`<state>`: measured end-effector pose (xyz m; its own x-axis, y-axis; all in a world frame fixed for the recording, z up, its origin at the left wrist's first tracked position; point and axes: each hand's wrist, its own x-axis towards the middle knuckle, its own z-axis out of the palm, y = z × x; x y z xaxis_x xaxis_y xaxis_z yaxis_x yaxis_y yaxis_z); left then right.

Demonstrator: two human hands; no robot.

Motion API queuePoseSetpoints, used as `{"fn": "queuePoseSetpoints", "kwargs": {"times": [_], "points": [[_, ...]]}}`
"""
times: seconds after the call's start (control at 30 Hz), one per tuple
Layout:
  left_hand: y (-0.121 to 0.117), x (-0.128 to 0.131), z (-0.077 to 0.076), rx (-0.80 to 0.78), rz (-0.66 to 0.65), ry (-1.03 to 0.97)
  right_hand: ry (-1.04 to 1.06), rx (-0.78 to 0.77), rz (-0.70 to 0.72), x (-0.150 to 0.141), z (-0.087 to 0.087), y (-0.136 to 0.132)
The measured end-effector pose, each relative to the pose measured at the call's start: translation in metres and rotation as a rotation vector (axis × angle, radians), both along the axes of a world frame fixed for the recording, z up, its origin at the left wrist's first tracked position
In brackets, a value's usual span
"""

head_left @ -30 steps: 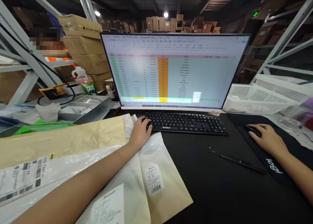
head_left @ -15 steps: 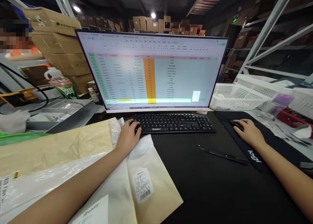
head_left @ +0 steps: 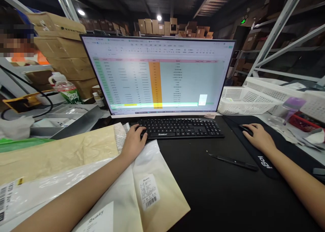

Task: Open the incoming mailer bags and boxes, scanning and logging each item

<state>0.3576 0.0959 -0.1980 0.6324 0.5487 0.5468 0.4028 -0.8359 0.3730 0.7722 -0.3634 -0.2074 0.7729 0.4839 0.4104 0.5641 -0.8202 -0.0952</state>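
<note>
My left hand (head_left: 133,140) rests on the left end of a black keyboard (head_left: 182,128), its fingers stretched over the keys and holding nothing. Under my right hand (head_left: 260,137) is a black computer mouse (head_left: 245,129), with the fingers curved over it on a dark mouse pad (head_left: 237,140). Behind the keyboard stands a wide monitor (head_left: 182,79) with a spreadsheet, one column orange and a row near the bottom highlighted. My left forearm crosses over cream and white mailing bags (head_left: 169,188); one carries a barcode label (head_left: 149,191).
A slim black pen-like tool (head_left: 233,161) lies on the black desk mat. White perforated baskets (head_left: 248,98) stand at right. At left are a grey tray (head_left: 76,120), a green-labelled bottle (head_left: 67,90) and stacked cartons (head_left: 64,52). A blurred-out person is at far left.
The view has shifted very slightly. Both hands keep their places on the keyboard and the mouse, and the spreadsheet looks much the same.
</note>
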Motion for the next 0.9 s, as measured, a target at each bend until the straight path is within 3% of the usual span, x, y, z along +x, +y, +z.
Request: {"fn": "queuePoseSetpoints", "kwargs": {"times": [0.37, 0.6, 0.9], "points": [[0.001, 0.000, -0.001, 0.011, -0.003, 0.000, 0.002, 0.016, -0.005, 0.006, -0.004, -0.001], [0.001, 0.001, -0.002, 0.018, 0.003, -0.012, -0.030, 0.045, 0.054, 0.002, 0.000, 0.001], [0.002, 0.001, -0.002, 0.019, 0.005, -0.004, -0.010, -0.002, 0.015, -0.006, 0.004, 0.003]]}}
